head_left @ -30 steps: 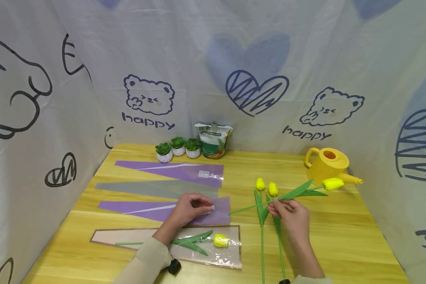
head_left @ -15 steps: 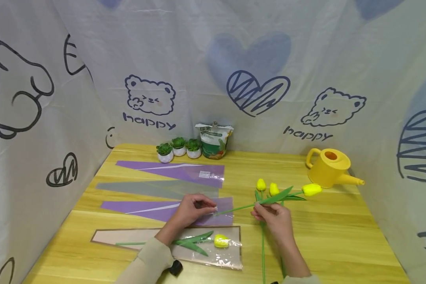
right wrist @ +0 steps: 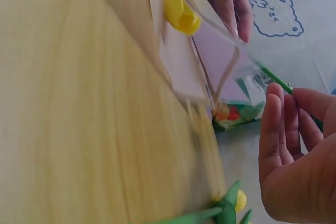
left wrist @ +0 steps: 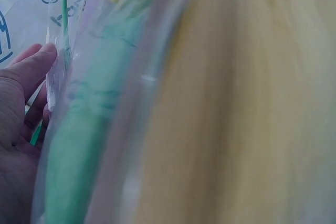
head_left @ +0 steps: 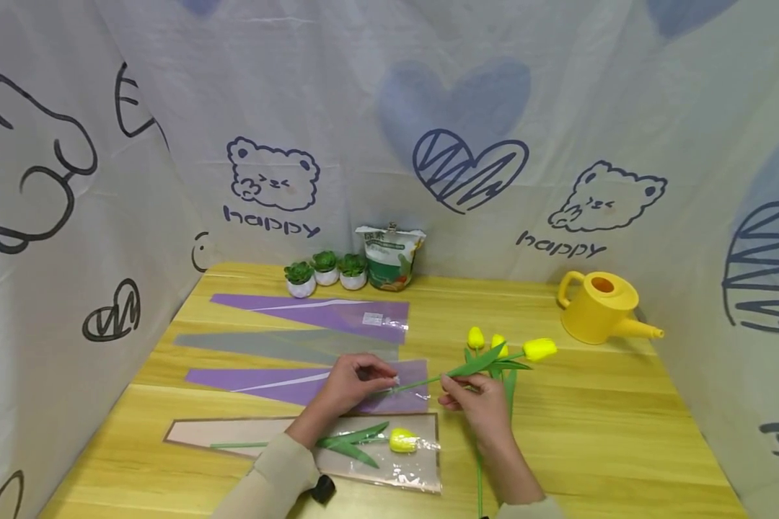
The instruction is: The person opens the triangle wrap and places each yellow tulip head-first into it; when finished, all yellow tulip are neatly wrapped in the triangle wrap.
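Observation:
My left hand (head_left: 353, 382) pinches the clear front film of a purple flower sleeve (head_left: 260, 380) near its wide right end. My right hand (head_left: 483, 409) pinches the stem of a yellow artificial tulip (head_left: 540, 349), its bloom pointing right. The stem's lower end reaches into the mouth of the sleeve, beside my left fingers. In the left wrist view the green stem (left wrist: 65, 14) lies behind clear film next to my thumb. Nearer me, another yellow tulip (head_left: 403, 440) lies inside a pale pink sleeve (head_left: 195, 431). Two more tulips (head_left: 475, 337) lie on the table, partly covered by my right hand.
Behind my left hand lie a grey sleeve (head_left: 253, 344) and another purple sleeve (head_left: 337, 316). Three small potted succulents (head_left: 325, 268) and a green-white bag (head_left: 391, 259) stand at the back. A yellow watering can (head_left: 593, 310) stands at the back right.
My right hand has moved left with the tulip, and the stem's end has gone from outside the purple sleeve into its mouth. My left hand stays nearly in place.

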Demonstrator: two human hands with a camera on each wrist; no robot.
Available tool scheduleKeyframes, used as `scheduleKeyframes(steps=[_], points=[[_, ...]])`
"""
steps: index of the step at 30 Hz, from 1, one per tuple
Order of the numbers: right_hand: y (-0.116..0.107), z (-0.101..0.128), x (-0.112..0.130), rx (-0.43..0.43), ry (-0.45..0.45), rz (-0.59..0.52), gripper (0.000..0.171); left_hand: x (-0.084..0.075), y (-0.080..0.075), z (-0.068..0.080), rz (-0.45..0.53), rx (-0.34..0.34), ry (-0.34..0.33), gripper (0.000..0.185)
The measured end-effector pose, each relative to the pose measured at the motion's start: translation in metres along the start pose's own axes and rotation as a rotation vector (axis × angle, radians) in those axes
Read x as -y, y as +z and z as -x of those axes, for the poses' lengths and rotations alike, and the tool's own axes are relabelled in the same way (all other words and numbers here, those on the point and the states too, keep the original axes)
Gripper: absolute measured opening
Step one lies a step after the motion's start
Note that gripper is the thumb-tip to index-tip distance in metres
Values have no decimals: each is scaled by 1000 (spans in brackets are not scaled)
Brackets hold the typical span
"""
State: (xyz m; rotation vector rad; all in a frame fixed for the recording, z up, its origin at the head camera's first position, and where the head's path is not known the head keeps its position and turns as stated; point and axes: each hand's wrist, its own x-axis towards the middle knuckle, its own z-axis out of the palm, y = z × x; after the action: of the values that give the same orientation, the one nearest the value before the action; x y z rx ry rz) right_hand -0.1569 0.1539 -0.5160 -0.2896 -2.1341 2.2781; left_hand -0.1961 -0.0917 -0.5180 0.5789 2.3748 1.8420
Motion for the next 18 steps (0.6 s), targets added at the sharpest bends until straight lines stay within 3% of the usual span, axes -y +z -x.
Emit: scheduleKeyframes(steps=[18], points=[[17, 1, -6, 25, 59, 48, 21, 1, 7, 0, -11, -29, 16, 13]])
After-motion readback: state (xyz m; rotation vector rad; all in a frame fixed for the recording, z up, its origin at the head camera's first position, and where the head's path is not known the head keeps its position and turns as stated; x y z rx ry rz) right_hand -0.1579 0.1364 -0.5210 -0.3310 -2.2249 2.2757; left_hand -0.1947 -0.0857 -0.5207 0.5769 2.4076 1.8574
